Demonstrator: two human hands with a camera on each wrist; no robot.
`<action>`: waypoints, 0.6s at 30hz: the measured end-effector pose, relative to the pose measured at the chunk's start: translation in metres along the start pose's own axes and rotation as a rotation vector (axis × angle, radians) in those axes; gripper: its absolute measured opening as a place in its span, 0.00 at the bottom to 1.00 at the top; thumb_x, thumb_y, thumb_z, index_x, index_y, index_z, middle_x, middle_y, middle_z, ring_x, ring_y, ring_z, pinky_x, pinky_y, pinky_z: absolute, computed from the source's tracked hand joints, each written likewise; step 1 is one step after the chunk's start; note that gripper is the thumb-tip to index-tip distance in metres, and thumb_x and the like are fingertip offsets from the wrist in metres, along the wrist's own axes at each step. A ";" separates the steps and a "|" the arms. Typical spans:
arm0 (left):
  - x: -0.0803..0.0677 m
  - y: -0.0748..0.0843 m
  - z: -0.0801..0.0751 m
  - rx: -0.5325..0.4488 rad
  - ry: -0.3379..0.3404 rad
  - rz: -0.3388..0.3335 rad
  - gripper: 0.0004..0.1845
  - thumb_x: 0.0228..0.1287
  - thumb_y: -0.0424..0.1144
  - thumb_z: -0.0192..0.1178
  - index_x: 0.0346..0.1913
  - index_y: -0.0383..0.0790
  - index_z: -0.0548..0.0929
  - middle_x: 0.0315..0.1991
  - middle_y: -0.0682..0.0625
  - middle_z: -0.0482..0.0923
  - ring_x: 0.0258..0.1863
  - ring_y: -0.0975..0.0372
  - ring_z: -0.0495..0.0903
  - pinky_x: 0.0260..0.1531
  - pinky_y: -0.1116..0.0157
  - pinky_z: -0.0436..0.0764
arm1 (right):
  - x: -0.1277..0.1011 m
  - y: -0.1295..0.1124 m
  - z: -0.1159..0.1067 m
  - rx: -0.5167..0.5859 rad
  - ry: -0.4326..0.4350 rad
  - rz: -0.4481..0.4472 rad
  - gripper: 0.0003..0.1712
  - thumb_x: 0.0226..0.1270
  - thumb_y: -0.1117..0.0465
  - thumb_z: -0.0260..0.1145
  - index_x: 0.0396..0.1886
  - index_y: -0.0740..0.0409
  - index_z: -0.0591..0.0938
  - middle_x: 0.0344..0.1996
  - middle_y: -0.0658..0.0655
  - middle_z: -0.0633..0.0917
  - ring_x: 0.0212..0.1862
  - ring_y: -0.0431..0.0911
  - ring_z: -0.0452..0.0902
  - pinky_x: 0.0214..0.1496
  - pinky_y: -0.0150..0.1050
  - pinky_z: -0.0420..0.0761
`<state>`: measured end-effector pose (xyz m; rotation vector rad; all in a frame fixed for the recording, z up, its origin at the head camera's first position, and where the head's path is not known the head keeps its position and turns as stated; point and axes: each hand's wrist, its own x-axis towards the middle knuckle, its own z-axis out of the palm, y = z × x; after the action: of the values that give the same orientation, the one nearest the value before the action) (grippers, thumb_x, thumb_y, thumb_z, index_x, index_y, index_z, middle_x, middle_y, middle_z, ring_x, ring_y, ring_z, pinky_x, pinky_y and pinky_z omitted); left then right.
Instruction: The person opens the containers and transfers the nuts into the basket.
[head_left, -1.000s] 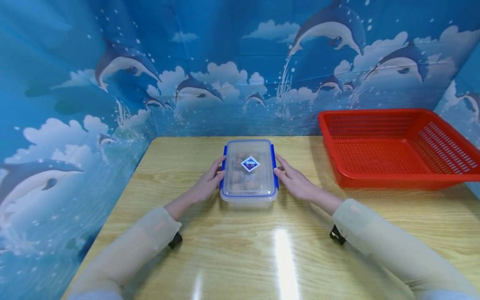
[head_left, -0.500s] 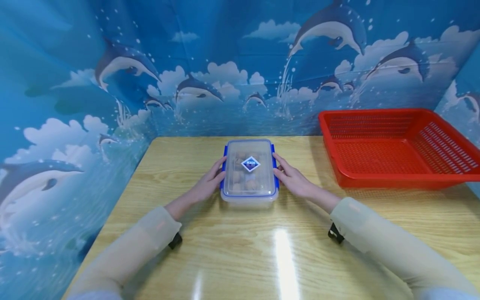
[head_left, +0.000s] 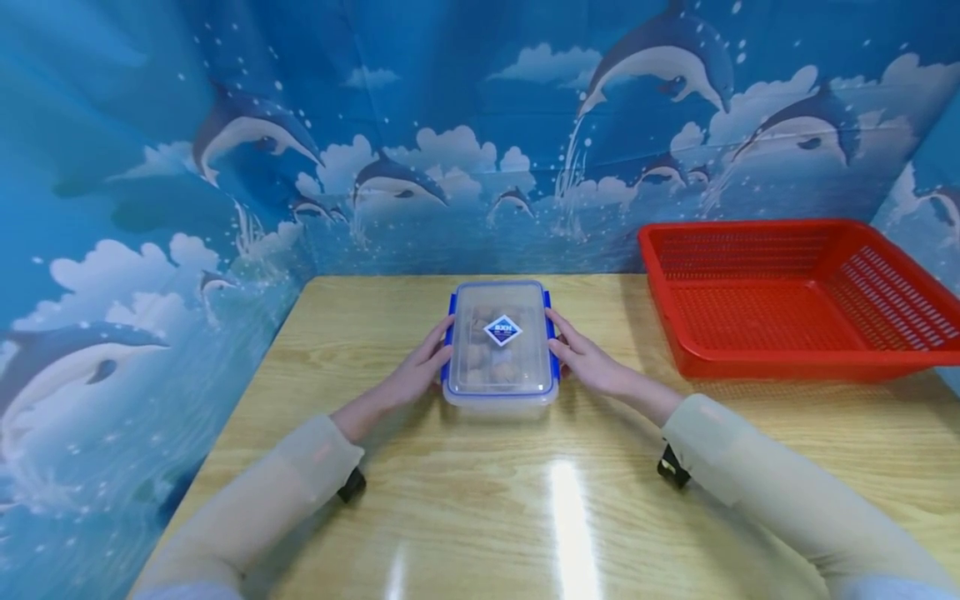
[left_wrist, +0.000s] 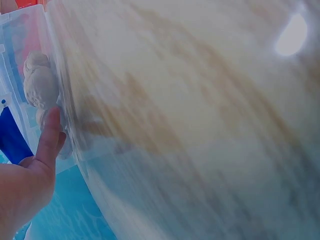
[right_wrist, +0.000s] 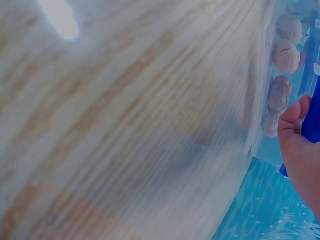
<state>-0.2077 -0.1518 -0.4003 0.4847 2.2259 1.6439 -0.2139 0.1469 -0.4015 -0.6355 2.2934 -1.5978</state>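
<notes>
A clear plastic food container (head_left: 517,354) with a blue-edged lid, blue side latches and a diamond-shaped sticker (head_left: 502,330) lies at the far middle of the table. Its lid is on. Several walnuts (right_wrist: 287,60) show through the clear wall in the right wrist view. My left hand (head_left: 415,371) holds the container's left side, thumb and fingertips at the latch. On the opposite side, my right hand (head_left: 592,362) grips the container the same way, its fingers bent by the blue latch (right_wrist: 312,117) in the right wrist view. Fingers lower down are partly hidden.
A red slotted plastic basket (head_left: 802,360) stands at the right rear of the wooden table (head_left: 465,500). Behind and to the left hangs a blue curtain (head_left: 420,67) printed with dolphins. The container is near the table's back edge.
The right hand's fingers have shifted slightly along the container's side. The container, left hand and basket hold their places; the view has tilted very slightly.
</notes>
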 end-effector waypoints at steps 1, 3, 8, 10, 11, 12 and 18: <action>-0.001 0.001 0.000 -0.004 0.000 -0.009 0.30 0.81 0.40 0.36 0.78 0.45 0.39 0.75 0.33 0.44 0.64 0.36 0.64 0.42 0.49 0.82 | 0.000 0.000 0.000 -0.002 0.000 -0.001 0.32 0.80 0.66 0.41 0.77 0.66 0.41 0.40 0.67 0.74 0.35 0.48 0.75 0.39 0.49 0.80; -0.001 0.002 0.000 -0.016 -0.005 -0.021 0.30 0.81 0.41 0.35 0.78 0.45 0.39 0.75 0.34 0.43 0.64 0.36 0.64 0.42 0.48 0.82 | -0.001 -0.001 0.000 -0.004 0.000 -0.001 0.32 0.80 0.66 0.41 0.76 0.66 0.41 0.40 0.67 0.74 0.34 0.47 0.74 0.40 0.50 0.79; 0.000 0.005 0.001 0.003 0.000 -0.033 0.30 0.81 0.41 0.35 0.78 0.46 0.38 0.75 0.34 0.43 0.63 0.36 0.65 0.40 0.50 0.83 | -0.001 -0.001 -0.001 0.006 0.002 -0.001 0.32 0.80 0.67 0.40 0.76 0.66 0.40 0.40 0.68 0.74 0.33 0.47 0.74 0.39 0.50 0.79; 0.000 0.005 0.001 0.015 0.008 -0.035 0.30 0.81 0.41 0.35 0.78 0.46 0.39 0.75 0.34 0.43 0.62 0.36 0.67 0.38 0.53 0.83 | -0.002 -0.001 -0.001 0.018 -0.001 0.003 0.32 0.80 0.66 0.40 0.76 0.66 0.40 0.41 0.68 0.74 0.34 0.47 0.75 0.39 0.50 0.79; -0.001 0.005 0.001 0.019 0.011 -0.036 0.30 0.81 0.41 0.35 0.78 0.46 0.39 0.75 0.34 0.44 0.61 0.36 0.68 0.36 0.53 0.83 | -0.002 -0.001 -0.001 0.029 -0.005 0.004 0.33 0.80 0.66 0.40 0.76 0.66 0.40 0.41 0.68 0.74 0.35 0.48 0.75 0.40 0.49 0.80; -0.001 0.005 0.001 0.020 0.014 -0.039 0.30 0.81 0.41 0.35 0.78 0.46 0.39 0.75 0.34 0.44 0.61 0.37 0.69 0.35 0.54 0.82 | -0.002 -0.001 -0.001 0.039 -0.010 0.005 0.33 0.80 0.66 0.40 0.76 0.66 0.39 0.42 0.69 0.74 0.36 0.48 0.76 0.40 0.48 0.80; -0.002 0.004 0.000 0.045 0.021 -0.038 0.30 0.81 0.42 0.36 0.78 0.46 0.39 0.75 0.34 0.47 0.54 0.41 0.75 0.30 0.59 0.79 | -0.002 0.000 0.000 0.092 -0.025 0.012 0.33 0.81 0.65 0.39 0.77 0.64 0.38 0.47 0.72 0.73 0.41 0.51 0.78 0.41 0.42 0.81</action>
<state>-0.2052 -0.1511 -0.3961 0.4357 2.2774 1.5892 -0.2119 0.1474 -0.4015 -0.6149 2.1874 -1.6692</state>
